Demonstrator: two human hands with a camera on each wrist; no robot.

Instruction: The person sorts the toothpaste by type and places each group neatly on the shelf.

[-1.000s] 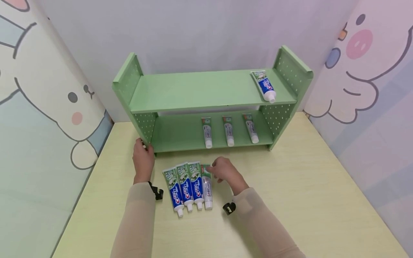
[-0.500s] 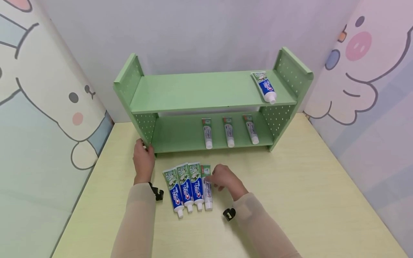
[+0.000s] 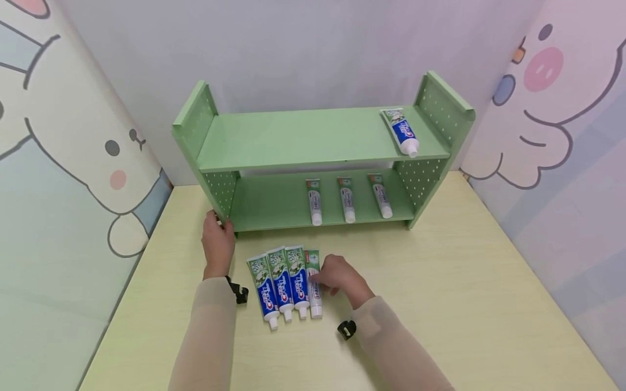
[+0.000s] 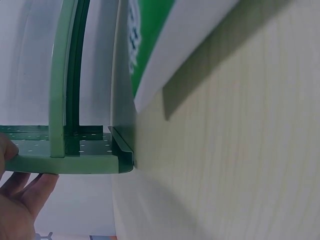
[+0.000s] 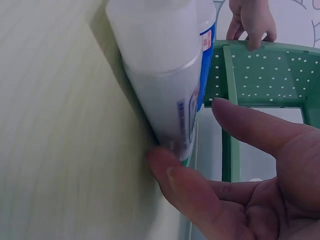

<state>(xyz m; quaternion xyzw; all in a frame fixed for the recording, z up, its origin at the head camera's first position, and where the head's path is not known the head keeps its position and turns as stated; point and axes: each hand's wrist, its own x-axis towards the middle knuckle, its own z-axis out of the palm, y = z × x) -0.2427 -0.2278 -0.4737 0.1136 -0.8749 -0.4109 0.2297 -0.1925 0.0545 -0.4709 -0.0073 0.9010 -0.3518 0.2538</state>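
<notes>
My left hand grips the left side panel of a green two-tier shelf, thumb and fingers on opposite faces in the left wrist view. My right hand is at a silver-and-green toothpaste tube lying on the table. In the right wrist view a fingertip is right at the tube's side, while the thumb stands apart from it. Left of this tube lie three blue-and-green toothpaste tubes side by side, caps toward me.
One blue-and-green tube lies on the upper tier at the right. Three silver-and-green tubes are spaced along the lower tier. Behind the shelf stands a plain wall; cartoon-printed walls flank the pale wooden table.
My right hand has moved down along the silver-and-green tube, from its crimped end toward its middle. The left hand keeps its hold on the shelf.
</notes>
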